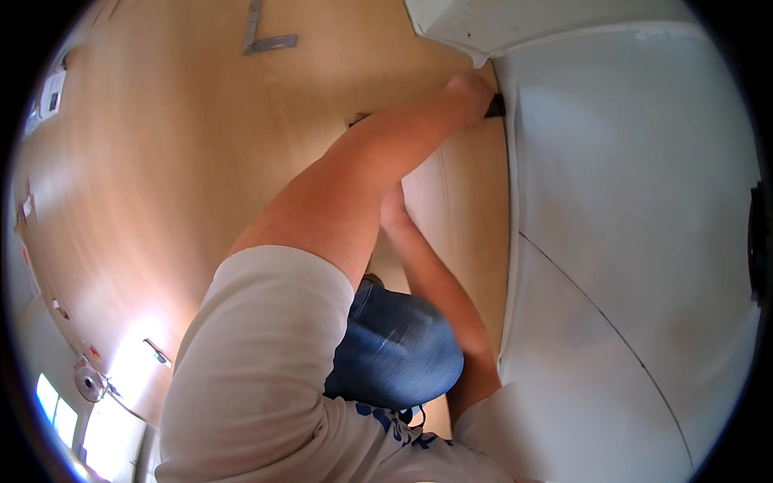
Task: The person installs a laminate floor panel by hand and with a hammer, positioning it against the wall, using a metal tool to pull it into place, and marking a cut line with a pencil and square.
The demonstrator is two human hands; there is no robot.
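Note:
My left hand (469, 95) is stretched far out to the base of the pale wall (620, 177), its fingers closed and slightly blurred. Between it and the wall is a small black object (496, 105), which the hand seems to grip; its kind is unclear. My right hand (393, 203) reaches in beneath my left forearm, so its fingers are hidden. Just past that forearm peeks the end of a dark object (357, 119), too covered to name. A paler strip (427, 185) lies on the wood-coloured floor (185, 137) beside my right wrist.
A metal carpenter's square (256, 45) lies on the floor ahead. My jeans-clad knee (398, 346) is between my arms. A white ledge (555, 24) juts out at the far right. Off to the left are a slim tool (157, 352) and a round silvery disc (89, 382).

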